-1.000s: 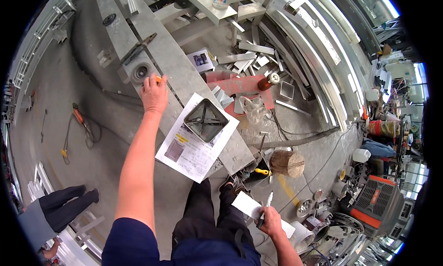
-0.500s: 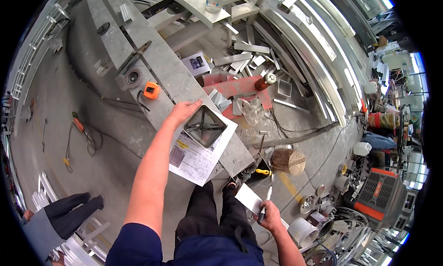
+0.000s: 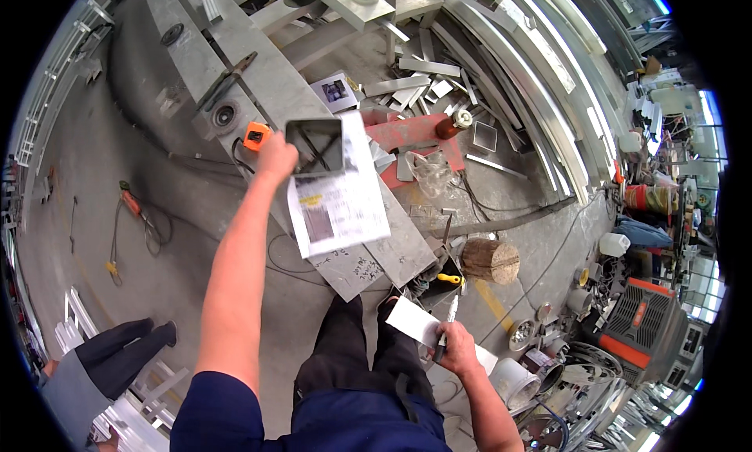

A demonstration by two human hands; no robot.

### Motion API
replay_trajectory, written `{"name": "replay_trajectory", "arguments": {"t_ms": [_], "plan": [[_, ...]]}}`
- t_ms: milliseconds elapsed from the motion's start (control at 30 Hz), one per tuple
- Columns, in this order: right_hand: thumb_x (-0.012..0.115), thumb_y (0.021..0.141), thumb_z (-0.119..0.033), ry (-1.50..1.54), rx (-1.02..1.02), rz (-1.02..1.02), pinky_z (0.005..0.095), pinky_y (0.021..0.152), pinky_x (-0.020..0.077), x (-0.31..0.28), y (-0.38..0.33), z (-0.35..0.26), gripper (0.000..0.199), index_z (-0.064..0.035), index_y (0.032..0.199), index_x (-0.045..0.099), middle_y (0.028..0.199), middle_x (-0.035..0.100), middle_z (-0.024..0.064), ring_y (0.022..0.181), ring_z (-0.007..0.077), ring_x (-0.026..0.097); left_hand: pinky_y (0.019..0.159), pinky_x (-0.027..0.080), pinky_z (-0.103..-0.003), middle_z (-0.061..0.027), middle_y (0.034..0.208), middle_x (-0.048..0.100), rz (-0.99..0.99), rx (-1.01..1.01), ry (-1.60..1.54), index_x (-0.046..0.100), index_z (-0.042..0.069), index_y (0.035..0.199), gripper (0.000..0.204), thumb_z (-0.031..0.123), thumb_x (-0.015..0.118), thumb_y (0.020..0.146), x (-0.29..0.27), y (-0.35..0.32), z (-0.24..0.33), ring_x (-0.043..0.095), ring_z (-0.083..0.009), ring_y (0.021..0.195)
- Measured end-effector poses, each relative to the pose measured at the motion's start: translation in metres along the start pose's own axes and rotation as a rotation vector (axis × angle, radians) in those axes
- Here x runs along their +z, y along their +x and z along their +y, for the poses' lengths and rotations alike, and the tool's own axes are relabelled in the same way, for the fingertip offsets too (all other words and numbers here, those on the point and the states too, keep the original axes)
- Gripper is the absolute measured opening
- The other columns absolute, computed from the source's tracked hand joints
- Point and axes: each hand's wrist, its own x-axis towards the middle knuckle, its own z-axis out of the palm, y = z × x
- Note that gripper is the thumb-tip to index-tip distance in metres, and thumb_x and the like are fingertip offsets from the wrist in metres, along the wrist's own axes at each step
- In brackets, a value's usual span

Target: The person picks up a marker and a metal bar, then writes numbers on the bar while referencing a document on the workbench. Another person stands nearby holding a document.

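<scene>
My left hand point(image 3: 278, 156), fingers curled, grips the left side of a square, dark-walled metal box point(image 3: 315, 170) with dark bars inside. The box rests on a printed sheet of paper point(image 3: 348, 217) with a yellow-marked line and a grey picture. Both are over the long grey metal beams point(image 3: 345, 276), which carry handwriting at their near end. Just beyond my left hand lies an orange tape measure point(image 3: 256, 136). In my right hand point(image 3: 458, 348), held low by my right leg, are a black-and-white marker pen point(image 3: 441, 347) and a folded white paper point(image 3: 413, 321).
Metal offcuts point(image 3: 427, 80) lie beyond a red metal piece point(image 3: 407, 135) with a brown bottle point(image 3: 453, 124). A wood log point(image 3: 489, 261) and a yellow-handled tool point(image 3: 449, 279) are at right. Another person point(image 3: 86, 374) is at lower left. A grinder point(image 3: 131, 201) lies on the floor.
My left hand has moved the box and printed sheet away from me and to the left, uncovering writing on the beam end. My right hand still holds the marker and white paper.
</scene>
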Motion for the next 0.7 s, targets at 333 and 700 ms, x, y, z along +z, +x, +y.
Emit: {"name": "replay_trajectory", "arguments": {"t_ms": [333, 700], "plan": [[0.068, 0.079, -0.005, -0.447, -0.408, -0.226, 0.0444, 0.085, 0.0426, -0.01, 0.171, -0.041, 0.037, -0.0181, 0.112, 0.057, 0.096, 0.059, 0.008, 0.1, 0.0304, 0.06, 0.092, 0.052, -0.047, -0.025, 0.103, 0.071, 0.368, -0.1, -0.238, 0.065, -0.005, 0.117, 0.045, 0.031, 0.071, 0.091, -0.054, -0.042, 0.001, 0.068, -0.0426, 0.102], [0.075, 0.08, -0.011, -0.397, -0.67, -0.189, 0.054, 0.106, 0.0396, 0.011, 0.272, -0.066, 0.042, -0.0203, 0.112, 0.05, 0.125, 0.061, 0.01, 0.137, 0.0329, 0.051, 0.112, 0.037, -0.052, -0.0285, 0.137, 0.046, 0.164, -0.617, -0.55, 0.041, -0.006, 0.143, 0.082, 0.038, 0.083, 0.087, 0.081, -0.292, -0.013, 0.044, -0.044, 0.13]]}}
